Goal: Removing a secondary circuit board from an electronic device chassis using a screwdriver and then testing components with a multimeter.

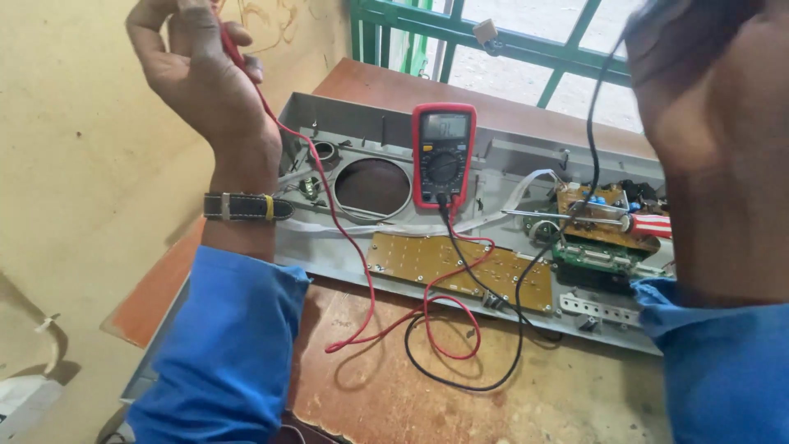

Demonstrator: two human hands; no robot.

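My left hand (193, 70) is raised high at the upper left, shut on the red probe (233, 47) of a multimeter; its red lead (349, 247) trails down to the meter. My right hand (699, 90) is raised at the upper right, close to the camera and blurred, holding the black lead (590, 131). The red-cased multimeter (443, 154) stands inside an opened grey appliance panel (370, 111) that lies on the wooden table. Yellow circuit boards (427, 259) lie in the panel below the meter.
A red-handled screwdriver (625, 220) rests on the boards (604, 215) at the panel's right end. The wooden table (460, 386) carries loops of red and black lead. A green window grille (493, 37) is behind. A yellow wall (74, 205) is to the left.
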